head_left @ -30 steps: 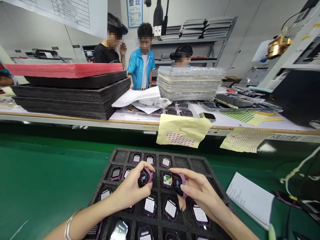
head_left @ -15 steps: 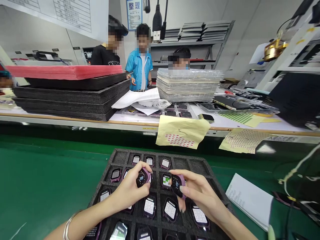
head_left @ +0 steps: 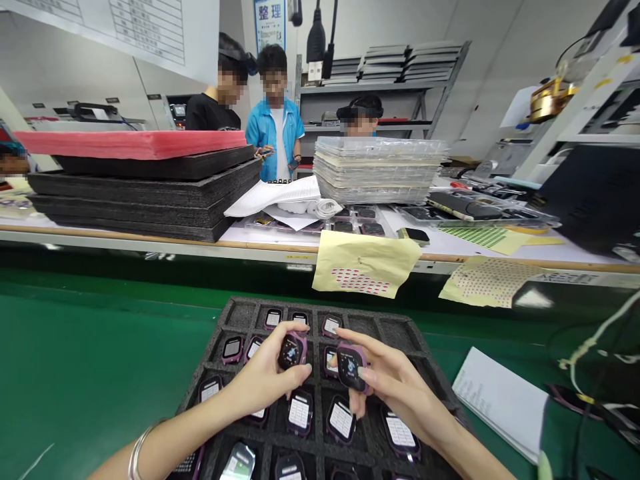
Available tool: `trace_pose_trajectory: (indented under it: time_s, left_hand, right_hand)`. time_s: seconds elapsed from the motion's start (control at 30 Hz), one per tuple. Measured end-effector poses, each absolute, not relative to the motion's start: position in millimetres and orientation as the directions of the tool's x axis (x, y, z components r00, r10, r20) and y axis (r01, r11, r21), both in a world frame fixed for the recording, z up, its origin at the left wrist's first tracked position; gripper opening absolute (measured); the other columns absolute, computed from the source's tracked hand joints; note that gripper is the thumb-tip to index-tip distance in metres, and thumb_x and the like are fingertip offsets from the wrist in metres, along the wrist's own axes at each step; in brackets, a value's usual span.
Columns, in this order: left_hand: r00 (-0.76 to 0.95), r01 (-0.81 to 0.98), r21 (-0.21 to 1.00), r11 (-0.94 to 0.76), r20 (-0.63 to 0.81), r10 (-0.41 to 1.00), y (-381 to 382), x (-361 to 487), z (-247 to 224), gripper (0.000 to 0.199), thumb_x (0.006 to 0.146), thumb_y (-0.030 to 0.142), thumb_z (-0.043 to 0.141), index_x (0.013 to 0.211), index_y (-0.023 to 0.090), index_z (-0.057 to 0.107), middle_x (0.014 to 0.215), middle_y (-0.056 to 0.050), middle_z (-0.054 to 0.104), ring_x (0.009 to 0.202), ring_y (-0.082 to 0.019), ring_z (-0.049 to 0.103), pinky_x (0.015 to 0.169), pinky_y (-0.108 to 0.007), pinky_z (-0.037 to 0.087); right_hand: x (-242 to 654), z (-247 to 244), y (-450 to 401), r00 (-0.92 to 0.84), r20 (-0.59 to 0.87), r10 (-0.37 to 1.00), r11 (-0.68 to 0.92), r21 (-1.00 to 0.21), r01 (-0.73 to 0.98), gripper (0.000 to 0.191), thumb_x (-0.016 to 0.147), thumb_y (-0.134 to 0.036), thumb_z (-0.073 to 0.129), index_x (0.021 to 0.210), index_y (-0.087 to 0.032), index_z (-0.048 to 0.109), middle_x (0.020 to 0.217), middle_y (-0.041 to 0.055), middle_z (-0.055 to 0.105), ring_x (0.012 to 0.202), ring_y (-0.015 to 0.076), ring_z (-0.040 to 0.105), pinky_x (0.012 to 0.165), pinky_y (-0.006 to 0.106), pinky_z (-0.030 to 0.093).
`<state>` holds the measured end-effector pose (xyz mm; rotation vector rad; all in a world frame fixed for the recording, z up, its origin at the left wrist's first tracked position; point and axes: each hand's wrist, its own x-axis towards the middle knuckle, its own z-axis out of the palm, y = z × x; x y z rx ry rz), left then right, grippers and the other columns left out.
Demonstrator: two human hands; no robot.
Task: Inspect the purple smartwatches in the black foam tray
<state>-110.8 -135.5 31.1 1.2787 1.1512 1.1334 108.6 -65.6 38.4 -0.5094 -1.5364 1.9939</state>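
My left hand (head_left: 267,377) grips a purple-cased smartwatch (head_left: 291,351) between thumb and fingers, its dark screen lit with white and blue marks. In my right hand (head_left: 403,387) is a second purple smartwatch (head_left: 351,367), tilted, its screen lit in a similar way. Both are held above a black foam tray (head_left: 361,327) divided into square compartments. Several purple watches sit in the compartments, many showing pale screens, such as one watch (head_left: 300,412) below my left hand and another watch (head_left: 341,420) below my right. My hands and forearms cover part of the tray.
Right of the tray lies a white notepad (head_left: 500,403) on the green surface. A raised shelf (head_left: 260,251) holds black foam trays (head_left: 145,200), stacked plastic trays (head_left: 377,175) and papers. Cables (head_left: 316,40) hang overhead. Several people stand or sit behind.
The left watch has turned to show more of its screen, and my left thumb has shifted right. The right watch has moved slightly left and its screen faces me more.
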Motion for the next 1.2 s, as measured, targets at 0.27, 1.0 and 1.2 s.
trace_pose_trajectory:
  time_s: [0.27,1.0,1.2]
  left_hand:
    - [0.153,-0.283,0.949,0.135,-0.094,0.984,-133,-105,38,0.047,0.069,0.014,0.056,0.116,0.018,0.05,0.095,-0.005,0.058,0.086,-0.019,0.06,0.071,-0.034,0.053]
    - [0.225,-0.251,0.963,0.099,-0.041,0.974,-135,-109,28,0.044,0.076,0.006,0.049,0.117,0.02,0.05,0.103,-0.005,0.058,0.095,-0.02,0.062,0.074,-0.032,0.057]
    - [0.206,-0.257,0.963,0.079,-0.025,0.978,-136,-109,28,0.043,0.076,0.007,0.051,0.117,0.021,0.052,0.103,-0.005,0.06,0.095,-0.02,0.062,0.074,-0.033,0.058]
  right_hand:
    - [103,38,-69,-0.739,-0.011,0.674,-0.171,-0.975,-0.142,0.045,0.085,-0.025,0.066,0.127,-0.018,0.052,0.102,0.0118,0.066,0.064,0.0178,0.068,0.054,0.028,0.055]
    - [106,35,-70,-0.737,0.016,0.676,-0.162,-0.972,-0.169,0.05,0.086,-0.02,0.063,0.134,-0.017,0.048,0.113,0.0162,0.066,0.068,0.0216,0.072,0.052,0.029,0.058]
    - [104,37,-74,-0.707,0.0,0.707,-0.144,-0.979,-0.144,0.049,0.087,-0.023,0.064,0.132,-0.016,0.048,0.107,0.014,0.068,0.062,0.0195,0.071,0.048,0.026,0.058]
